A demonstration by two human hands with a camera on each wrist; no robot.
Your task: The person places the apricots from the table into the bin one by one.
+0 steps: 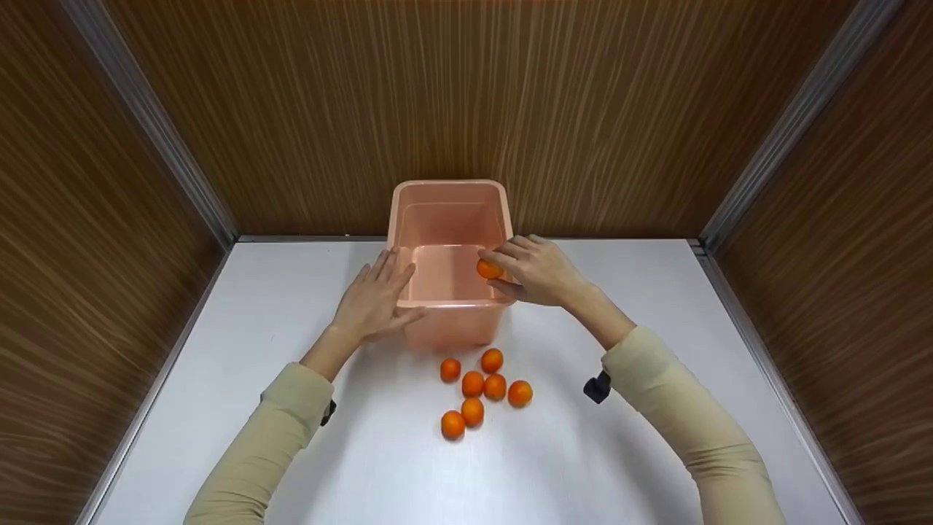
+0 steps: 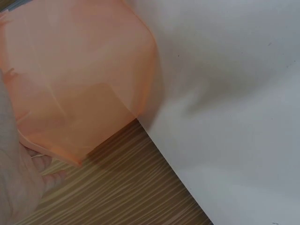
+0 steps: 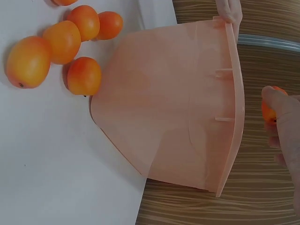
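Observation:
A pink plastic tub (image 1: pixel 450 306) stands at the back middle of the white table (image 1: pixel 240 306). My right hand (image 1: pixel 531 270) holds a small orange (image 1: pixel 488 269) over the tub's right rim, fingers curled round the fruit; the right wrist view shows the orange (image 3: pixel 268 111) behind my fingertips (image 3: pixel 274 96). My left hand (image 1: pixel 375 299) rests flat against the tub's left front corner, fingers straight, thumb on the near rim. Several more small oranges (image 1: pixel 481 390) lie loose on the table just in front of the tub (image 3: pixel 178 108), also in the right wrist view (image 3: pixel 56 42).
Brown wood-grain walls (image 1: pixel 452 87) enclose the table on three sides, with metal strips (image 1: pixel 153 124) at the corners. The left wrist view shows the tub's side (image 2: pixel 79 79) against the table (image 2: pixel 234 93) and wall.

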